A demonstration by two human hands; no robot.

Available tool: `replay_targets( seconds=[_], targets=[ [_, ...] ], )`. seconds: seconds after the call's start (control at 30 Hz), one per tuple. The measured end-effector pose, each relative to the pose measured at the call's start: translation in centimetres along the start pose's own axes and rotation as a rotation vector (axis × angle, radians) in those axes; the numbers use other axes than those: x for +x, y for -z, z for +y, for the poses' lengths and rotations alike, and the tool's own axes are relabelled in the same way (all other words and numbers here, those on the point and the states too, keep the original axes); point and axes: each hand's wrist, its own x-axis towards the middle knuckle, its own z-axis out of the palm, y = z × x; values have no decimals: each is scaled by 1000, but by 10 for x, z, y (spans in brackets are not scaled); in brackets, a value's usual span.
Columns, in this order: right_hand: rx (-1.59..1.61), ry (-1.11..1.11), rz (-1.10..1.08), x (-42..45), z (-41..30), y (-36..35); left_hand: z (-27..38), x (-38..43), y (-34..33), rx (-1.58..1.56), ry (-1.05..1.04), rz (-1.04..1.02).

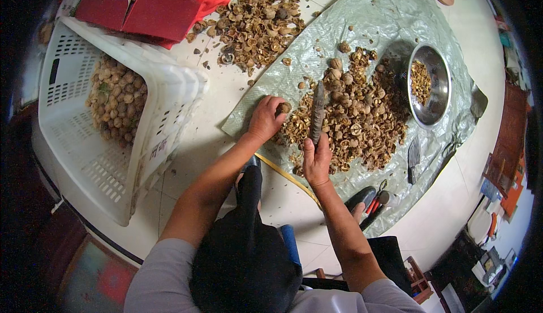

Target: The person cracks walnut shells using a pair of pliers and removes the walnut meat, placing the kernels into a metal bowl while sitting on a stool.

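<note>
Between the thumb and fingers of my left hand [267,119] is a walnut [284,108], held at the left edge of a heap of cracked walnuts and shells [360,117]. My right hand [317,160] grips the lower end of a dark, long, narrow knife or cleaver-like tool [317,109], its far end pointing away from me over the heap; its exact kind is unclear. The heap lies on a pale green woven plastic sheet [369,16]. A steel colander [439,100] with walnut pieces [420,81] stands on the sheet at the right.
A white plastic crate [140,71] holding whole walnuts [121,100] stands at the left, beside a dark red box [157,11]. More shells [263,20] lie on the tiled floor beyond. A knife [413,158] and red-handled tool [372,205] lie to the right, near my shoe [360,198].
</note>
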Motion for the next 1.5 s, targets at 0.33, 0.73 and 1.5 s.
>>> replay_targets(
  seconds=[0.33,0.73,1.5],
  targets=[
    [-224,-111,-211,-1,28,-14,1,-3,-1,119,-27,12],
    [-231,-171,-217,0,38,-21,-9,-4,-6,147,-72,47],
    [32,-402,-114,-108,71,4,78,109,-62,277,-405,-326]
  ],
)
